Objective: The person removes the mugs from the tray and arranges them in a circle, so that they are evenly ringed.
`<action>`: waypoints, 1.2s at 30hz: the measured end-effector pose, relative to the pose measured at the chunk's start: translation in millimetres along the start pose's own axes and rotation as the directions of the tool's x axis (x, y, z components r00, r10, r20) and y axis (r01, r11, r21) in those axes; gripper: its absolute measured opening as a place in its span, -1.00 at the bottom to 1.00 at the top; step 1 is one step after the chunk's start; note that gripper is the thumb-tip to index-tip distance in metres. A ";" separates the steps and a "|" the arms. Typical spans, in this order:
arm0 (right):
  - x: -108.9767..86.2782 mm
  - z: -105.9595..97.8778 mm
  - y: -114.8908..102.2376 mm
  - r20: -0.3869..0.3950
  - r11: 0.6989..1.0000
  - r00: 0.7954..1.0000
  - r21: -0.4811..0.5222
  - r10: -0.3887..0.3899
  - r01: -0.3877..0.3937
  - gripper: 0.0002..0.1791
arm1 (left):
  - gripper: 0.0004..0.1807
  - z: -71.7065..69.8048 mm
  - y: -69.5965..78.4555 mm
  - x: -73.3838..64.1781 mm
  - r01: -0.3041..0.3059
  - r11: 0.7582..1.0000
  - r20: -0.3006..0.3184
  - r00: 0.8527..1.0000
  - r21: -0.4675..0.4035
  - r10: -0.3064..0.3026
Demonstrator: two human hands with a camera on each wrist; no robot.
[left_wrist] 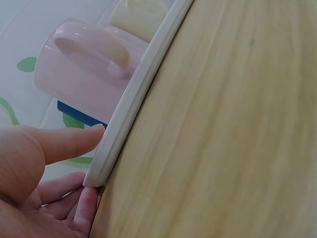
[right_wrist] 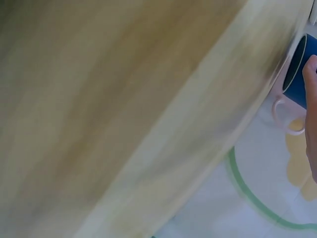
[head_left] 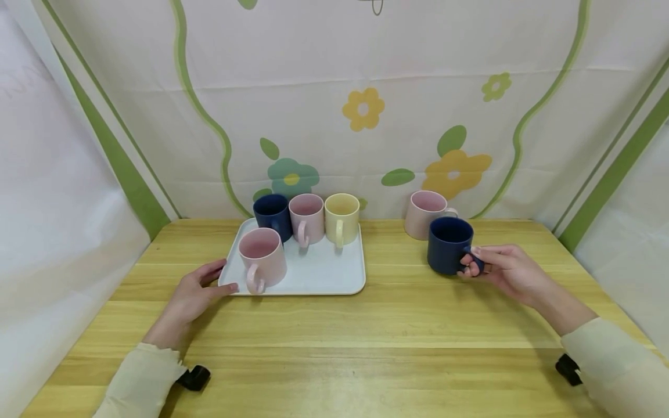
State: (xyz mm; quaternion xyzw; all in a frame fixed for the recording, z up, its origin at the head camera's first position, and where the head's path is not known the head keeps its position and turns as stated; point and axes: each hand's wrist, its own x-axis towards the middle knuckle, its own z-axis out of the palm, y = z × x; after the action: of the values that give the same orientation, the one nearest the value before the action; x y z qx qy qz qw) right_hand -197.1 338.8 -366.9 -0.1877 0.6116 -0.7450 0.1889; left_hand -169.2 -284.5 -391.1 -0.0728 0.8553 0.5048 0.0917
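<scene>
At the front left corner of a white tray point(head_left: 324, 271), my left hand point(head_left: 192, 296) holds the rim. In the left wrist view its thumb point(left_wrist: 74, 144) lies at the upper edge, with the other fingers lower down. A pink mug point(head_left: 272, 261) stands on the tray near that hand, its handle facing the front. Behind it, a navy blue mug point(head_left: 273, 216), another pink mug point(head_left: 312, 223) and a cream yellow mug point(head_left: 347, 223) form a row. On the right, my right hand point(head_left: 514, 273) grips a second navy blue mug point(head_left: 444, 252) by its handle, the mug upright.
Just behind the held mug stands a pink mug point(head_left: 416, 217) on the wooden table point(head_left: 334, 348), partly hidden. A white curtain point(head_left: 313, 52) with printed flowers hangs behind the table and along both sides. Black wrist straps point(head_left: 194, 378) show at both sleeves.
</scene>
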 end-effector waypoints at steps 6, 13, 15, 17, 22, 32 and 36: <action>-2.7 -7.7 -1.6 -0.025 0.999 0.999 0.011 0.033 -0.033 -0.54 | -0.02 -0.1 -0.1 0.8 -0.003 1.000 0.000 1.000 0.006 0.003; -1.7 -18.8 -6.8 -0.146 0.996 0.985 0.027 0.091 -0.088 -0.58 | -0.02 -0.1 0.6 0.9 0.007 1.000 0.001 1.000 0.006 -0.007; -0.6 -22.3 -8.7 -0.174 0.995 0.979 0.022 0.104 -0.102 -0.61 | -0.02 -0.2 0.7 0.9 0.011 1.000 0.001 1.000 0.006 -0.011; 0.7 -25.1 -10.9 -0.199 0.993 0.973 0.009 0.117 -0.117 -0.64 | -0.02 -0.2 0.9 0.8 0.018 1.000 0.001 1.000 0.004 -0.018; 3.1 -29.5 -15.8 -0.266 0.989 0.955 -0.028 0.134 -0.146 -0.67 | -0.04 -0.1 1.9 -0.2 0.035 0.999 0.001 0.999 -0.005 -0.035; 6.4 -34.5 -14.2 -0.349 0.979 0.926 -0.083 0.148 -0.188 -0.71 | -0.07 0.8 4.1 -1.9 0.024 1.000 -0.009 1.000 0.001 -0.024; 8.4 -37.7 -13.3 -0.366 0.977 0.917 -0.081 0.156 -0.199 -0.73 | -0.06 1.1 4.4 -1.7 0.028 1.000 -0.010 1.000 0.002 -0.028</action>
State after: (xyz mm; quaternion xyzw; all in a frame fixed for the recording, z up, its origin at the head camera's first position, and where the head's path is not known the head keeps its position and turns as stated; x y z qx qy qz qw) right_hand -224.3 368.6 -360.3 -0.0035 0.6927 -0.7093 0.1302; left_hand -168.4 -281.4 -387.5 -0.0870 0.8552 0.5021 0.0946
